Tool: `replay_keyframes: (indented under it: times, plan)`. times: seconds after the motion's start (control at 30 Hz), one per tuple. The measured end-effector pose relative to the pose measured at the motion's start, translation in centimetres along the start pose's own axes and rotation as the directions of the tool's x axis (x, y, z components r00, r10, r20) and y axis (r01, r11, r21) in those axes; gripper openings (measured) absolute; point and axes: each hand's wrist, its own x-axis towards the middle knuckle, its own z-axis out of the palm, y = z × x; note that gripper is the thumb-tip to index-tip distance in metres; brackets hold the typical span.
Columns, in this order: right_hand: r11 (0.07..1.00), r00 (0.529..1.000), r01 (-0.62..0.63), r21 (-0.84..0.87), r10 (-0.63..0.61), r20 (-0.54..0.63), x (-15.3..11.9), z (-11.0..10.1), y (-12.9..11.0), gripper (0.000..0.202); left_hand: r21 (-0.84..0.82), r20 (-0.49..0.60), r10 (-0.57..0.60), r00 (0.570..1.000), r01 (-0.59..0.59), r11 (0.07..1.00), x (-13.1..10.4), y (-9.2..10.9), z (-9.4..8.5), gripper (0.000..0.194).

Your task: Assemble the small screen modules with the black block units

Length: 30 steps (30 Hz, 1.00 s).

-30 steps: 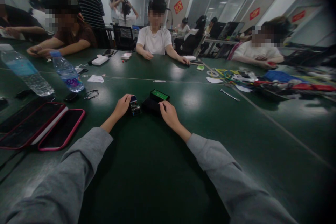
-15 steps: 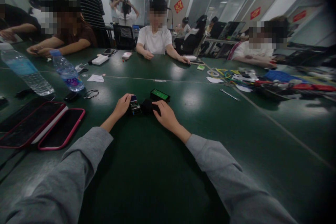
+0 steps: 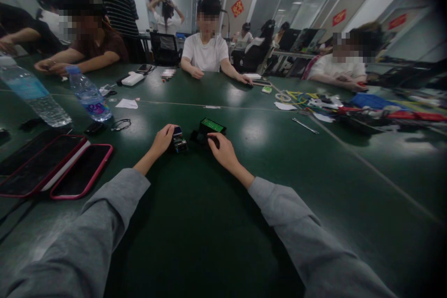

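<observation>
Near the middle of the dark green table, my left hand grips a small electronic module with a blue top edge and bare components. Just to its right lies a small black part, partly hidden behind my fingers. My right hand is closed around the right end of this black part, its thumb and index finger close together. Directly behind my right hand, a black case holds a green circuit board that faces up.
Left: two bottles, red-edged phones, a coiled cable. Right: a wrench and a pile of cables and tools. A person in a white shirt sits opposite; others sit at both sides.
My right hand has shifted slightly right, away from the module, and the black part has turned or tipped with it. My left hand has stayed in place.
</observation>
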Motion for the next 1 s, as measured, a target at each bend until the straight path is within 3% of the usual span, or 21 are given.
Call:
replay_keyframes:
  times: [1.0]
  plan:
    - [0.997, 0.998, 0.050, -0.059, -0.049, 0.026, -0.33, -0.17, -0.29, 0.028, -0.004, -0.010, -0.001, 1.000, 0.001, 1.000, 0.00, 0.04, 0.04, 0.044]
